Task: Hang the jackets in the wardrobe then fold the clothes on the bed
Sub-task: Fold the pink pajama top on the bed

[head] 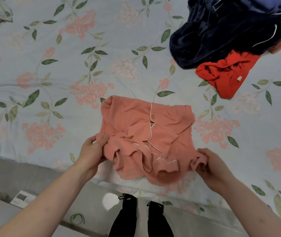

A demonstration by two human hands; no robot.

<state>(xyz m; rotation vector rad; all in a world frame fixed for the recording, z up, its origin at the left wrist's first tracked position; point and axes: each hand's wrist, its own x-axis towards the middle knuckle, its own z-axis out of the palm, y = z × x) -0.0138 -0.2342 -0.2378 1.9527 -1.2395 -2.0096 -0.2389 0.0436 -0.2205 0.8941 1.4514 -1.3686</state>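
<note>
A navy garment pile (225, 29) and a red garment (225, 74) lay far right on the floral bedsheet (50, 65). Both forearms reached forward; the left hand (91, 151) and right hand (211, 165) pinched the near corners of the pink pajama shirt (146, 134), bunched at the bed's near edge.
</note>
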